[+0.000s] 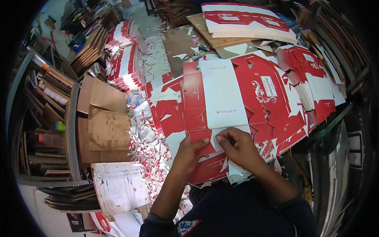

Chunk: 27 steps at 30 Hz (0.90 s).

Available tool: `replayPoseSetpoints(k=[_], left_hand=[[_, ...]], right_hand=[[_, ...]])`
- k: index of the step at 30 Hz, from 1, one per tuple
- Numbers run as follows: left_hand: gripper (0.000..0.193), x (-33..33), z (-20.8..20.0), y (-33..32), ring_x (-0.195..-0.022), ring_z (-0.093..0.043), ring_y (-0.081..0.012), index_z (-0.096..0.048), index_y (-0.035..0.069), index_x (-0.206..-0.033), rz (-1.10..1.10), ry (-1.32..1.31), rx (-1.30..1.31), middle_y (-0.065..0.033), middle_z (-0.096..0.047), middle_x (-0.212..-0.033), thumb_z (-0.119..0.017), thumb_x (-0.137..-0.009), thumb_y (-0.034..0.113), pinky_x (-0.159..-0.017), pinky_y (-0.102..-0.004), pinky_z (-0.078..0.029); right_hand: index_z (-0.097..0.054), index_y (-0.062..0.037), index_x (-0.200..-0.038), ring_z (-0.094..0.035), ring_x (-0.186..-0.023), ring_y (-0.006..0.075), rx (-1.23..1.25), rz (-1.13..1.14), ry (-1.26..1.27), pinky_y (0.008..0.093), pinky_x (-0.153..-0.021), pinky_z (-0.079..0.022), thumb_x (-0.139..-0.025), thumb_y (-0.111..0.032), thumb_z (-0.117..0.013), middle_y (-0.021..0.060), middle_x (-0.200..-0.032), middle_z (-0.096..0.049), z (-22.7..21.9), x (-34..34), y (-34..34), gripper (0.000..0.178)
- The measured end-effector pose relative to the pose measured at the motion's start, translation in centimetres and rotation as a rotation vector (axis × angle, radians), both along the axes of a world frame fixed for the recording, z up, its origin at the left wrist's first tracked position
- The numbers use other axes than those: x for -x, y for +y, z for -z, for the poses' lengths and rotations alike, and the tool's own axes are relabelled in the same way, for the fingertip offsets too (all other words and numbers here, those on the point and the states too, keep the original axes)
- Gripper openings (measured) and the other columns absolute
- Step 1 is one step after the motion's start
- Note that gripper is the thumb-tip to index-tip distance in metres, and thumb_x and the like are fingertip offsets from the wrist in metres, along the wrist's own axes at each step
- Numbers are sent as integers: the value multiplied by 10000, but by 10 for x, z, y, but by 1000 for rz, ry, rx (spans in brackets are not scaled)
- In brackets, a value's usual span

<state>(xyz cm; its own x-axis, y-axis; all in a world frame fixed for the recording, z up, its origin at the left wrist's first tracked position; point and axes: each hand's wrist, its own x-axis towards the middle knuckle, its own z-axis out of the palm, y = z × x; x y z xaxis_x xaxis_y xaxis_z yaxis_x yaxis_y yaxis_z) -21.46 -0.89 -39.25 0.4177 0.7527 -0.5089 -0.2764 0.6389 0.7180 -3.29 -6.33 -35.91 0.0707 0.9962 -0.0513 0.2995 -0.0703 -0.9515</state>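
On red-white card (226, 94): left hand (189, 155) angled inward; right hand (239, 147) apparently pinched

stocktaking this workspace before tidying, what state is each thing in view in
left hand, thumb over red cardboard, other fingers mostly hidden
right hand, fingers bent at the white panel's lower edge, grip unclear
large red-and-white carton sheet, lying printed side up
rear carton stack, piled flat on a wooden board
red-and-white paper scraps, loosely heaped
metal-framed shelf, open-fronted, loaded with boards
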Motion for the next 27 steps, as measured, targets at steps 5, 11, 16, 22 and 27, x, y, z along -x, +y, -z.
replayPoseSetpoints(k=[5,11,16,22,27], left_hand=[[400,1,7,2,-964,-660,-176,-549,28,-1249,17,-117,88,-71,-667,-1084,-687,-878,86,-764,-306,-544],[390,0,-8,-2,-1050,-632,-184,-494,22,-1291,48,-6,-34,-94,-633,-1153,-635,-949,146,-909,-366,-531],[350,-9,-18,-3,-1064,-612,-165,-477,1,-1300,5,153,-163,-113,-619,-1186,-553,-1008,179,-917,-347,-533],[338,-11,-16,-7,-1020,-600,-146,-473,-20,-1299,9,229,-299,-118,-619,-1170,-516,-1023,171,-859,-305,-512],[326,-14,-26,-11,-1012,-600,-144,-473,-19,-1304,-68,123,-258,-114,-621,-1167,-498,-1026,149,-916,-306,-475]], right_hand=[[-684,27,-905,-645,-681,264,-35,5,-126,364,-635,-501,-936,-201,-646,165,-805,-657,-3,0,4,233],[-662,28,-883,-659,-679,230,207,-86,-359,357,-629,-515,-914,-265,-696,160,-819,-662,-22,11,17,297],[-634,1,-862,-657,-649,228,-73,94,-342,355,-589,-506,-881,-233,-733,141,-738,-648,6,25,2,254],[-620,-10,-797,-626,-574,212,173,-71,-405,357,-540,-471,-907,-260,-696,124,-628,-610,-13,15,16,283],[-596,-13,-750,-567,-509,232,344,-200,-168,367,-515,-424,-936,-271,-654,135,-577,-571,-26,-4,35,323]])
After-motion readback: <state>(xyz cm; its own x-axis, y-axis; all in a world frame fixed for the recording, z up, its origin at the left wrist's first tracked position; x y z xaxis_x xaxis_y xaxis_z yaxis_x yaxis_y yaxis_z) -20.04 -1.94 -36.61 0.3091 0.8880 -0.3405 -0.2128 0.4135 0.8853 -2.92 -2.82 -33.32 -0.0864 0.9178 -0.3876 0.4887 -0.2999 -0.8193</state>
